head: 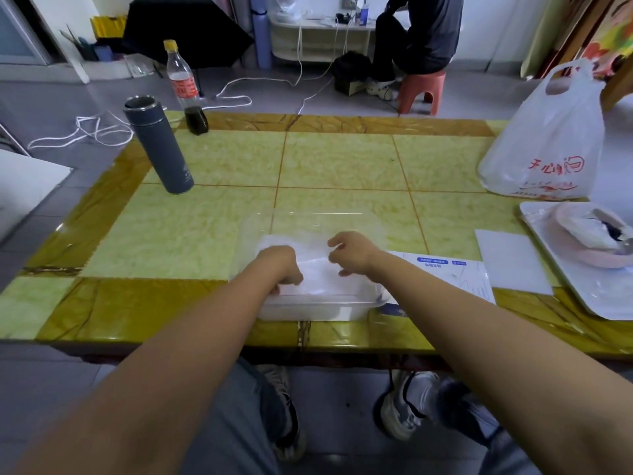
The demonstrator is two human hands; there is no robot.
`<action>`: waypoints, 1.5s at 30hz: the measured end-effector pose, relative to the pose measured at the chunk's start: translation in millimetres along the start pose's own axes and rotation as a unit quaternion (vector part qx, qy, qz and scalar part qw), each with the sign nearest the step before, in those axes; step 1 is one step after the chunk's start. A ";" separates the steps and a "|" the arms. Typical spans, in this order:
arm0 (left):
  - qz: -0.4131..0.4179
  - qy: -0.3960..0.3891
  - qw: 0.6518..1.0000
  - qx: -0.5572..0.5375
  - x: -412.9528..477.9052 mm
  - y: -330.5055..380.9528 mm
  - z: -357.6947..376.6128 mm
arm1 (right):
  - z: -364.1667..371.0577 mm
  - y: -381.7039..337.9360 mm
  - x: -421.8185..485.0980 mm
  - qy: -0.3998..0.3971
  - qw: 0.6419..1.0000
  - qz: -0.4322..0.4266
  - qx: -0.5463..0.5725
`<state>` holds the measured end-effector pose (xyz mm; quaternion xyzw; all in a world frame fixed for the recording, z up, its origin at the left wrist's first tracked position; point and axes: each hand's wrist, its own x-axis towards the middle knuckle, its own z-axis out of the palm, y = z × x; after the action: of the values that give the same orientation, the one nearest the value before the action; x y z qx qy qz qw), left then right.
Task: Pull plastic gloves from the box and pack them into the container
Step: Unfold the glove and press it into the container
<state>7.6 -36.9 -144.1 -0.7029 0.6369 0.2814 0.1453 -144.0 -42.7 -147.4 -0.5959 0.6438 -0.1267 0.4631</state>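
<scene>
A clear plastic container [310,219] stands near the table's front edge, with thin translucent plastic gloves [317,269] lying inside it. My left hand [282,267] is inside the container at its near left, fingers curled down onto the gloves. My right hand [349,250] hovers over the container's right half, fingers bent and pinching glove film. The flat white glove box [448,270] with blue labels lies just right of the container, partly under my right forearm.
A grey flask [159,145] and a cola bottle [185,87] stand at the far left. A white plastic bag [544,145], a white tray [582,289] with a pink dish and a white sheet [510,260] occupy the right side. A person sits on a stool beyond the table.
</scene>
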 end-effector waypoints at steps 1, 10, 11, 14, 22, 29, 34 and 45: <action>0.007 0.051 0.999 0.013 -8.9 4.9 -3.5 | -6.7 -2.5 -7.6 0.027 0.998 -0.036 0.036; 0.191 0.299 0.927 -0.119 -55.4 91.7 -6.9 | -79.6 40.7 -55.9 0.195 0.977 -0.069 0.045; 0.220 0.276 0.924 -0.145 -60.4 107.9 -0.5 | -87.8 56.2 -59.2 0.212 0.976 -0.040 0.022; 0.269 0.198 0.927 -0.172 -65.6 145.1 20.7 | -99.4 91.5 -65.1 0.221 0.974 0.033 -0.037; 0.161 0.095 0.976 -0.109 -37.8 186.3 67.9 | -99.1 130.5 -73.0 0.171 0.969 0.068 -0.167; 0.109 0.041 0.986 -0.116 -16.1 183.6 85.0 | -95.1 132.0 -59.2 0.239 0.930 0.072 -0.268; 0.100 0.034 0.984 -0.143 -14.6 183.0 85.3 | -98.6 138.5 -53.0 0.204 0.967 -0.021 -0.153; 0.117 0.028 0.983 -0.142 -21.3 176.4 86.3 | -100.8 125.1 -68.7 0.174 0.984 0.003 -0.036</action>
<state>-183.5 3.2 -173.5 -0.6448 0.6717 0.3646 -0.0076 -310.1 11.2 -151.9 -0.5788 0.7205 -0.2036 0.3231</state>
